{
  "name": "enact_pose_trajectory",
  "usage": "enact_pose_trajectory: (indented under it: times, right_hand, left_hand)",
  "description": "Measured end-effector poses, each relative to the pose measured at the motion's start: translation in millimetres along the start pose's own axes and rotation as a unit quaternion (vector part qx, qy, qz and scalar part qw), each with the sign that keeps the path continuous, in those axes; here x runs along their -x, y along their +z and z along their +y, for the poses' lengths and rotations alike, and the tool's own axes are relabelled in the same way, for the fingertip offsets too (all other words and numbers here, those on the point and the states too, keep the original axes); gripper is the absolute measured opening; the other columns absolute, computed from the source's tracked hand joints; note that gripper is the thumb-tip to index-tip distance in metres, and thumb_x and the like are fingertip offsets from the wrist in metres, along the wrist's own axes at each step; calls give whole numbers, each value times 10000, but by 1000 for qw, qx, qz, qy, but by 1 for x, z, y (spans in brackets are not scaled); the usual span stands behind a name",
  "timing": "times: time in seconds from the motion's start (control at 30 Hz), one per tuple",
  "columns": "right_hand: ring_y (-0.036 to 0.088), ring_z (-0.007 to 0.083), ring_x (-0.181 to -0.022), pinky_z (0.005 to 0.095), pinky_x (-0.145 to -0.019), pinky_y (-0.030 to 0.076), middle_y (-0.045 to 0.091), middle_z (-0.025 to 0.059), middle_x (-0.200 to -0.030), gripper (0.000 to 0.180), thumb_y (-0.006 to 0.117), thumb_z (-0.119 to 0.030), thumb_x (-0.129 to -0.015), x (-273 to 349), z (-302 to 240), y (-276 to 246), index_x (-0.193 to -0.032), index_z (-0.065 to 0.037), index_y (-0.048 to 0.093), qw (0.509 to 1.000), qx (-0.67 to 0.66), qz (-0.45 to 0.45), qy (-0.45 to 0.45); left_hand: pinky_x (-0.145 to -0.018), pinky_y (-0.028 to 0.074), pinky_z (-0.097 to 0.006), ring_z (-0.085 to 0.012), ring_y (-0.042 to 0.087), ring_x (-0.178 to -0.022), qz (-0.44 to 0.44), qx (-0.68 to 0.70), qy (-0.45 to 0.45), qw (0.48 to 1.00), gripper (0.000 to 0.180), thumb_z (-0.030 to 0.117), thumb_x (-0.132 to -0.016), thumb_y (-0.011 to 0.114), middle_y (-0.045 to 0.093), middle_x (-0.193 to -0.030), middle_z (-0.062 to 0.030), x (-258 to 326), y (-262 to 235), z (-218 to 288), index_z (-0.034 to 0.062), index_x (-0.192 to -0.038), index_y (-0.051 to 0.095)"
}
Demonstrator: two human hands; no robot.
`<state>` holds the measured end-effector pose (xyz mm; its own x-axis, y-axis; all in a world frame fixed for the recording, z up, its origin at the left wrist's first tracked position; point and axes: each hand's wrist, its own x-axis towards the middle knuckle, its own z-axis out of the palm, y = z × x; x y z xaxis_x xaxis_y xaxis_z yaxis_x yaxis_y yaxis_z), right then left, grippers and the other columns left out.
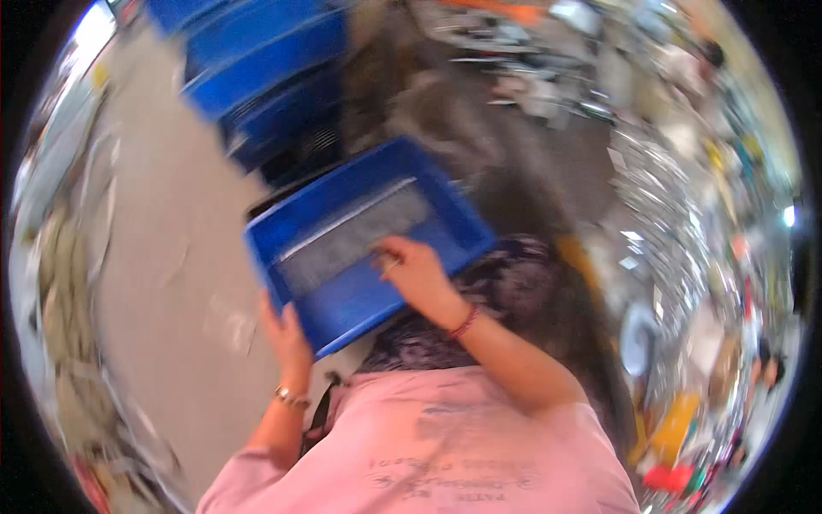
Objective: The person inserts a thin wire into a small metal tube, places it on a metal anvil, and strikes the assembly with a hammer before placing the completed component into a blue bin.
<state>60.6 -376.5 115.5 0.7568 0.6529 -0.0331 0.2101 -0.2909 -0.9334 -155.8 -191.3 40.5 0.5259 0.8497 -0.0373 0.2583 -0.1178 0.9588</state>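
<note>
The blue rectangular plastic tray (342,295) is held tilted before the person's chest. The left hand (287,334) is clamped on its near rim. The right hand (415,270), fingers curled, rests on the grey mesh sheet (351,240) inside the tray. The tray appears rigid and light, best gripped at the rim.

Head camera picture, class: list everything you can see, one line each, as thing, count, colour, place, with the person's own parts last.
Tray: one, blue, centre, tilted, held.
Grey sheet: one, lying inside the tray.
Stacked bins: several, blue, top left; blurred.
Floor: grey, left.
Cluttered shelves: right side, mixed colours, too blurred to tell.
Shirt: pink, bottom.
Left hand: grips the tray's near edge; bracelet on wrist.
Right hand: inside the tray, fingers on the grey sheet; red wristband.
</note>
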Motion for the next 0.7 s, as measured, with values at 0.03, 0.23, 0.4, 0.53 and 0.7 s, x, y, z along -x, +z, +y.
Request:
enact_pose_trajectory:
  times: [0.03, 0.23, 0.4, 0.53, 0.7]
  right_hand:
    - [721, 142, -816, 314, -747, 588, 804, 93, -1012, 267, 626, -60, -1050, 17, 0, -14, -1282, 0, 743, 1000, 0, 26, -10]
    - [671, 82, -858, 271, -782, 570, 759, 36, -991, 256, 632, -39, -1073, 159, -15, -116, -1301, 7, 738, 984, -85, 104, 115]
    - [694, 100, -902, 294, -821, 588, 796, 63, -1015, 287, 651, -30, -1040, 256, -40, -161, -1303, -42, 765, 951, -159, 196, 177]
    - [709, 94, -925, 289, -828, 597, 799, 61, -1026, 282, 652, -4, -1034, 305, -73, -181, -1288, -38, 769, 925, -182, 287, 169]
    - [749, 138, -909, 322, -803, 607, 802, 132, -1022, 219, 698, -7, -1005, 373, -103, -209, -1205, -20, 787, 901, -77, 410, 117]
  left_hand:
    - [-1329, 268, -467, -355, 361, -1604, -13, 6, 22, 1000, 641, 186, -1113, 605, 391, -1720, -231, -7, -8, -15, -33, -1670, 376]
    - [-1277, 344, -456, -331, 451, -1522, -20, -233, 207, 950, 540, 149, -1112, 619, 447, -1668, -208, -45, 10, 52, -1, -1608, 470]
    - [-943, 554, -304, -152, 713, -1037, -279, 28, 232, 931, 212, 90, -1080, 676, 770, -1150, -73, 7, 154, 238, 24, -1264, 760]
    - [-786, 541, -293, -163, 675, -876, -445, 36, 427, 786, 209, 39, -974, 773, 724, -1006, -55, 93, 252, 330, 53, -1182, 771]
    - [-819, 557, -378, -264, 688, -888, -462, -39, 589, 661, 292, 70, -918, 796, 699, -985, -98, 141, 332, 362, 69, -1204, 736]
